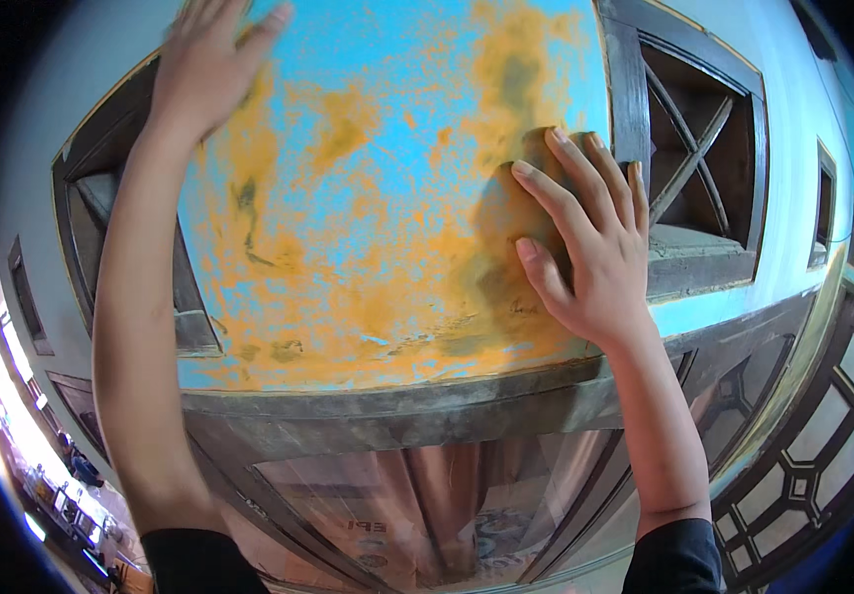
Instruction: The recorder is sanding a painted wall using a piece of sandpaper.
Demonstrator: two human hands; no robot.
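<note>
A painted wall panel, blue with large worn orange and dark patches, stands before me. My right hand rests on its right side with fingers spread and nothing visible in it. The hand casts a shadow on the patchy paint. At the upper left, my left hand is against or close to the panel, palm towards it and thumb apart. That hand is blurred, and its fingertips run out of the top of the view. Whether anything lies under its palm is hidden.
Under the panel runs a dark wooden ledge above glass panes with curtains behind. A wooden-framed opening with crossed bars is at the right, another framed opening at the left. A latticed door stands far right.
</note>
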